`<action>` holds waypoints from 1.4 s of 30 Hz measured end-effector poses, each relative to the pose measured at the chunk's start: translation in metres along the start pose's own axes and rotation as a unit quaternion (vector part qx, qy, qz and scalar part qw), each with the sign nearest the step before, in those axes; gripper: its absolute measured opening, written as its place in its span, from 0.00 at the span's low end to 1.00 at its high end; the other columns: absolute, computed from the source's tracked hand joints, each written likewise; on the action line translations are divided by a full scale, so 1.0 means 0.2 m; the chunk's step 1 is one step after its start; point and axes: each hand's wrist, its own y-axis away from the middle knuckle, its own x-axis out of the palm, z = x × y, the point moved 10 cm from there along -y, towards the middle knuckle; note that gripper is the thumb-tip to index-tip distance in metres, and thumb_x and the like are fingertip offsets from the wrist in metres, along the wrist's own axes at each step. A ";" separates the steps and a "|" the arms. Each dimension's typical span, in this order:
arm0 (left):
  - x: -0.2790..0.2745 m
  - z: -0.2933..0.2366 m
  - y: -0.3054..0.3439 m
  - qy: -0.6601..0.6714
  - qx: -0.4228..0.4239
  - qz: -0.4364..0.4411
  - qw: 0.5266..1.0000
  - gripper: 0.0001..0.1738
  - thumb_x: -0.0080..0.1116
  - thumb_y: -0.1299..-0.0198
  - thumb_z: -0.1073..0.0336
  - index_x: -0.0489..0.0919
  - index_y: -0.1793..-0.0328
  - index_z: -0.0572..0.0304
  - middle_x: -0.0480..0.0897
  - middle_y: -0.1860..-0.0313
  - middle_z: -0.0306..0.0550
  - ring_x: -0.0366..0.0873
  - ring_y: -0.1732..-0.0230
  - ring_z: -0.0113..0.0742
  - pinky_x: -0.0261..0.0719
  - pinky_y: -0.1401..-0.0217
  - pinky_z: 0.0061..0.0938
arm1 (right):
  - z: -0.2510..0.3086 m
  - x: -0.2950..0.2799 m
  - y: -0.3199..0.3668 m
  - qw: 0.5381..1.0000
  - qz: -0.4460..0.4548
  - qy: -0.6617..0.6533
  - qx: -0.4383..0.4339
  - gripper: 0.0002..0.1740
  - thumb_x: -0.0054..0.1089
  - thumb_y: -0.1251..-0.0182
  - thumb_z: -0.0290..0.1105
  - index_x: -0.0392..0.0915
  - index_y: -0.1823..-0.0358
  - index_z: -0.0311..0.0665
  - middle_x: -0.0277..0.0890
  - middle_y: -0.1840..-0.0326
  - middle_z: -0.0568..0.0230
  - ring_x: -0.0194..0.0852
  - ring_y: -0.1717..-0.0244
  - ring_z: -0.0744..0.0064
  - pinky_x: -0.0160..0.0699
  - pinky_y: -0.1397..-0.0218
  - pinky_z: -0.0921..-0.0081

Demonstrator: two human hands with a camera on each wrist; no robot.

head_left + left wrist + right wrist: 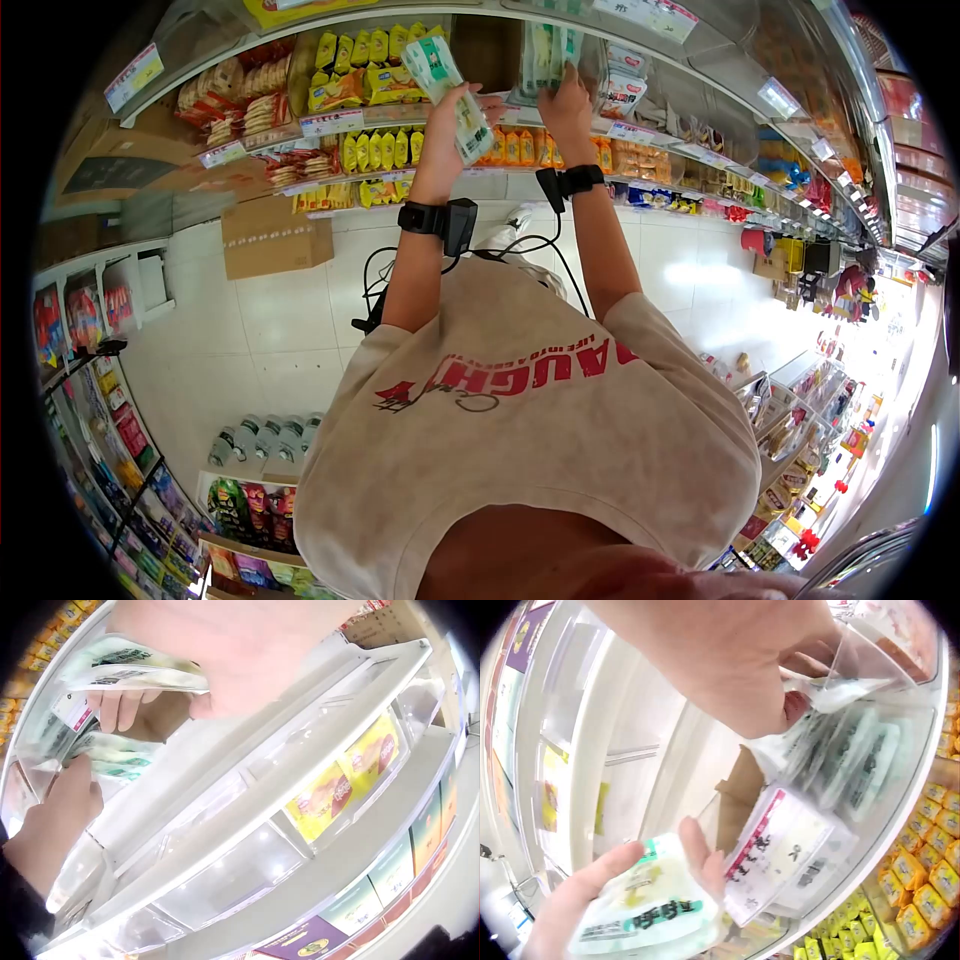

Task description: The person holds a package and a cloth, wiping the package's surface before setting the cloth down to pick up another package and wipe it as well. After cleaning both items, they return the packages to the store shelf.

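Note:
My left hand [447, 135] holds flat green-and-white plastic packets [437, 68] out in front of the shelf, its thumb and fingers on either side of them. The right wrist view shows their printed front [656, 904]. My right hand [568, 112] reaches into a clear shelf bin, its curled fingers pinching the upper edge of a row of similar packets [870, 761] standing on edge. Part of that grip is hidden behind the hand. A white price label [769, 855] is on the bin's front, between the two hands.
Yellow snack packs [390, 85] fill the bin left of my hands. White-and-red packs [625, 85] stand right of it, near a clear divider [862, 660]. Orange packs [922, 870] line the shelf below. A cardboard box [275, 237] sits on the floor to the left.

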 end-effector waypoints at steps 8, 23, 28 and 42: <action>0.00 -0.01 -0.01 0.030 0.035 -0.032 0.998 0.32 0.57 0.30 0.50 0.70 0.32 0.69 0.84 0.47 0.61 0.84 0.46 0.52 0.82 0.40 0.39 | 0.32 -0.26 0.15 0.991 -0.016 -0.133 -0.012 0.28 0.57 0.36 0.24 0.71 0.32 0.30 0.81 0.52 0.40 0.80 0.49 0.39 0.78 0.44 0.51; -0.04 -0.06 0.04 0.106 0.040 -0.037 0.993 0.21 0.57 0.35 0.66 0.76 0.36 0.63 0.72 0.74 0.40 0.71 0.73 0.33 0.77 0.65 0.30 | 0.04 -0.05 -0.09 0.991 -0.108 -0.027 -0.077 0.49 0.68 0.40 0.37 0.53 0.22 0.26 0.70 0.35 0.28 0.73 0.37 0.34 0.74 0.35 0.53; -0.13 -0.13 0.03 0.112 0.065 -0.044 0.991 0.19 0.59 0.35 0.64 0.76 0.39 0.61 0.79 0.70 0.44 0.79 0.71 0.35 0.79 0.66 0.31 | -0.02 0.05 -0.11 1.000 0.016 0.016 -0.004 0.53 0.65 0.42 0.35 0.45 0.18 0.33 0.83 0.58 0.32 0.82 0.54 0.31 0.81 0.50 0.45; -0.07 -0.22 0.09 -0.027 0.116 -0.058 0.991 0.20 0.67 0.35 0.55 0.77 0.45 0.60 0.83 0.59 0.44 0.83 0.58 0.35 0.82 0.57 0.31 | 0.86 -0.14 0.49 0.918 0.152 -0.309 -0.194 0.22 0.53 0.20 0.40 0.76 0.39 0.28 0.83 0.47 0.50 0.83 0.45 0.57 0.78 0.41 0.65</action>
